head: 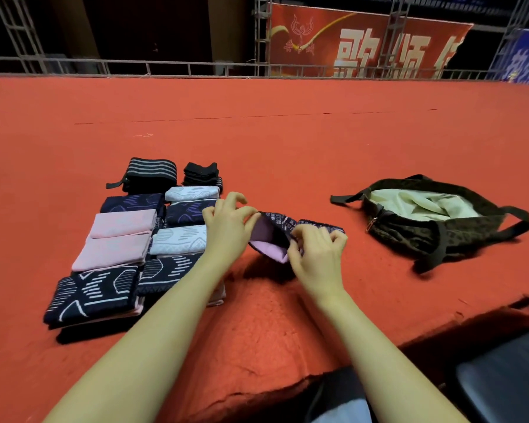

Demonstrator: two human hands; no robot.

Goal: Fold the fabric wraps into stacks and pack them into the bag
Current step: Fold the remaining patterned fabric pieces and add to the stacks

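A dark purple patterned wrap [277, 230] with a pale lilac inside is held just above the red surface between both hands. My left hand [226, 224] pinches its upper left edge. My right hand [316, 254] pinches its lower right part. To the left lie several folded wraps in rows: pink ones [116, 239], navy ones with white lines [95, 293], white patterned ones [180, 239], and black ones [153, 172] at the back. A dark open bag [440, 230] with a cream lining lies on the right, straps spread out.
Everything lies on a red felt-covered platform [287, 141], whose frayed front edge runs diagonally at the lower right. A dark chair seat [501, 377] is below that edge. A metal rail and red banner [364, 41] stand at the far back.
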